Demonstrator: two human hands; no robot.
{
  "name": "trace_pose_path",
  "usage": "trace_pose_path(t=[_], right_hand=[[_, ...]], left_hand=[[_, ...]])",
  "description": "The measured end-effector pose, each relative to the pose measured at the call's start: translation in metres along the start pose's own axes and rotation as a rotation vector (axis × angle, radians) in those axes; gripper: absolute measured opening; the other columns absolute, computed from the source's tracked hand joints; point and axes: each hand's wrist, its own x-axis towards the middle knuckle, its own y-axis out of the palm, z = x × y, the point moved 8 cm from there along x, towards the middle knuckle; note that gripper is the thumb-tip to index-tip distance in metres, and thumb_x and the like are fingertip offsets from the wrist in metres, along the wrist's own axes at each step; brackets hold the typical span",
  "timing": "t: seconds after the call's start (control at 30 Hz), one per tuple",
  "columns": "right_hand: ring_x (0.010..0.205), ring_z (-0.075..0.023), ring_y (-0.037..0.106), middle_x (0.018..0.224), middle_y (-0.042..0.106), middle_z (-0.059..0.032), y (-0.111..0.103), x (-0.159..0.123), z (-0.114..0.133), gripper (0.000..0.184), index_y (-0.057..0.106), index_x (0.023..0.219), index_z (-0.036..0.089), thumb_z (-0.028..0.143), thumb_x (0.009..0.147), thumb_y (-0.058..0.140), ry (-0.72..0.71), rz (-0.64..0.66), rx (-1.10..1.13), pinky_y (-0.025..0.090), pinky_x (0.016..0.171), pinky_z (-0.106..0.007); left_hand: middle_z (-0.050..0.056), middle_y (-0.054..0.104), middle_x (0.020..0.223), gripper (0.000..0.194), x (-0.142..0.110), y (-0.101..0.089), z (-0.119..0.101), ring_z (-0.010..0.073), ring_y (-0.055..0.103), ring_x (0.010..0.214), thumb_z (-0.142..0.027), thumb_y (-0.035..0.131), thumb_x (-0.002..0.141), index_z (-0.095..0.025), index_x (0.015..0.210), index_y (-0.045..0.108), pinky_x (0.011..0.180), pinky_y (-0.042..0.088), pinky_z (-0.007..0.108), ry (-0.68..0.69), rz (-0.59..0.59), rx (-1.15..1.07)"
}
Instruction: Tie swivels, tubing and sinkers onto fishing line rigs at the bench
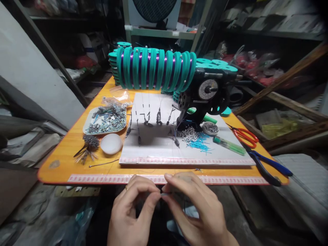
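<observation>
My left hand and my right hand meet just in front of the table's near edge. Thumb and forefinger of each are pinched together, fingertips almost touching. Between them is something tiny and thin that I cannot make out. A pink measuring tape runs along the edge just beyond my fingers. Behind it is a white board with a second measuring strip on its front. Dark small rigs hang on thin lines below a row of teal spools wound with purple line.
On the left are a tray of small tubular parts and a white bowl. Right of the black machine stand lie silver beads, blue snippets, a green-handled tool, red-handled scissors and blue pliers.
</observation>
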Motion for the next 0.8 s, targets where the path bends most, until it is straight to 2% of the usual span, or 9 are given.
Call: trace_pose_path(t=[0.1,0.2,0.3,0.37,0.47,0.53,0.63,0.73,0.8], right_hand=[[0.076,-0.0132,0.066,0.084,0.07,0.0021,0.008,-0.005,-0.022,0.042,0.066,0.118,0.032,0.011,0.083,0.073,0.322,-0.071,0.312,0.055,0.07,-0.024],[0.076,-0.011,0.067,0.083,0.071,0.0037,0.023,-0.009,-0.031,0.028,0.077,0.102,0.04,0.026,0.078,0.083,0.451,-0.126,0.591,0.056,0.071,-0.019],[0.077,-0.0095,0.066,0.079,0.069,0.0024,0.021,-0.007,-0.035,0.007,0.081,0.084,0.037,0.033,0.079,0.082,0.449,-0.228,0.673,0.055,0.072,-0.016],[0.08,-0.0104,0.065,0.082,0.067,0.0013,0.016,-0.001,-0.032,0.003,0.08,0.082,0.033,0.031,0.08,0.082,0.428,-0.229,0.657,0.056,0.074,-0.016],[0.097,-0.0161,0.067,0.101,0.07,-0.0027,0.013,0.017,-0.011,0.016,0.078,0.086,0.027,0.012,0.08,0.077,0.29,-0.057,0.532,0.057,0.085,-0.025],[0.104,-0.0204,0.067,0.109,0.073,-0.0053,0.016,0.029,0.011,0.025,0.076,0.089,0.023,0.001,0.077,0.073,0.108,0.088,0.42,0.053,0.096,-0.034],[0.094,-0.0209,0.067,0.095,0.077,-0.006,0.015,0.036,0.027,0.027,0.075,0.093,0.019,-0.002,0.077,0.069,-0.048,0.104,0.307,0.054,0.094,-0.04],[0.081,-0.0171,0.065,0.084,0.075,-0.0036,0.007,0.032,0.013,0.024,0.075,0.09,0.021,0.0,0.08,0.067,0.087,-0.031,0.284,0.056,0.072,-0.03],[0.078,-0.0153,0.067,0.083,0.075,-0.0016,0.005,0.023,-0.001,0.021,0.076,0.087,0.023,0.004,0.081,0.069,0.212,-0.088,0.344,0.055,0.07,-0.026]], left_hand=[[-0.004,0.065,0.078,0.013,0.001,-0.002,0.006,0.0103,0.064,0.075,-0.02,0.064,0.092,-0.027,0.082,0.067,0.07,0.052,0.014,-0.13,-0.037,-0.224],[-0.002,0.065,0.076,0.011,0.001,0.004,0.007,0.011,0.064,0.075,-0.026,0.069,0.089,-0.025,0.079,0.071,0.073,0.053,0.015,-0.223,-0.023,-0.402],[-0.001,0.064,0.074,0.013,-0.001,0.007,0.012,0.0116,0.062,0.072,-0.03,0.074,0.086,-0.023,0.075,0.072,0.071,0.051,0.016,-0.316,-0.058,-0.472],[-0.001,0.064,0.074,0.014,-0.001,0.007,0.014,0.0124,0.061,0.071,-0.029,0.073,0.086,-0.022,0.074,0.072,0.067,0.05,0.017,-0.312,-0.054,-0.399],[0.003,0.069,0.082,0.005,0.0,0.01,0.017,0.0172,0.066,0.077,-0.021,0.069,0.086,-0.022,0.082,0.072,0.073,0.053,0.024,-0.232,0.017,-0.252],[0.004,0.071,0.087,0.014,0.002,0.012,0.016,0.0201,0.068,0.081,-0.013,0.063,0.085,-0.023,0.09,0.072,0.075,0.055,0.028,-0.147,0.047,-0.196],[0.001,0.069,0.082,0.023,0.002,0.014,0.01,0.0182,0.067,0.076,-0.007,0.055,0.085,-0.025,0.088,0.069,0.069,0.054,0.025,-0.043,0.06,-0.109],[-0.002,0.065,0.078,0.016,-0.002,0.011,0.006,0.0141,0.059,0.067,-0.012,0.059,0.088,-0.026,0.087,0.065,0.064,0.051,0.022,-0.057,-0.008,-0.123],[-0.002,0.063,0.079,0.011,-0.004,0.007,0.005,0.0124,0.054,0.063,-0.017,0.062,0.089,-0.027,0.089,0.065,0.061,0.049,0.021,-0.094,-0.085,-0.178]])
